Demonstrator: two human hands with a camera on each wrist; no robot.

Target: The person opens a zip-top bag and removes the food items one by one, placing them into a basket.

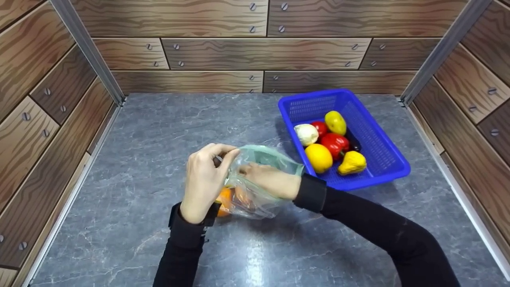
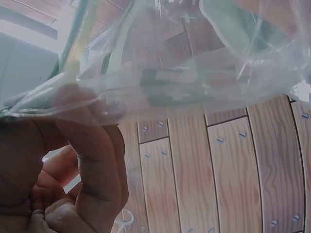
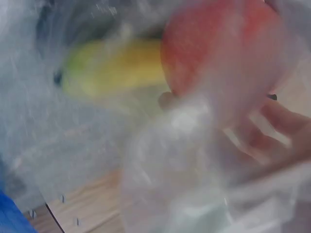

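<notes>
In the head view my left hand (image 1: 205,175) pinches the rim of a clear zip bag (image 1: 255,211) with green edging; the left wrist view shows the fingers (image 2: 97,165) bent below the film. My right hand (image 1: 273,181) reaches through the bag's mouth. Inside lie an orange (image 1: 224,201) and, in the right wrist view, a banana (image 3: 114,68) and a round red fruit (image 3: 221,53). The right fingers (image 3: 262,141) are right at the red fruit, blurred by plastic; I cannot tell whether they grip it.
A blue plastic basket (image 1: 384,153) stands right of the bag. In it are a red bell pepper (image 1: 332,144), a yellow-orange round fruit (image 1: 318,158), a yellow lumpy fruit (image 1: 352,162), a whitish bulb (image 1: 306,134) and other produce. Wood-patterned panels (image 1: 259,54) enclose the grey table (image 1: 131,199).
</notes>
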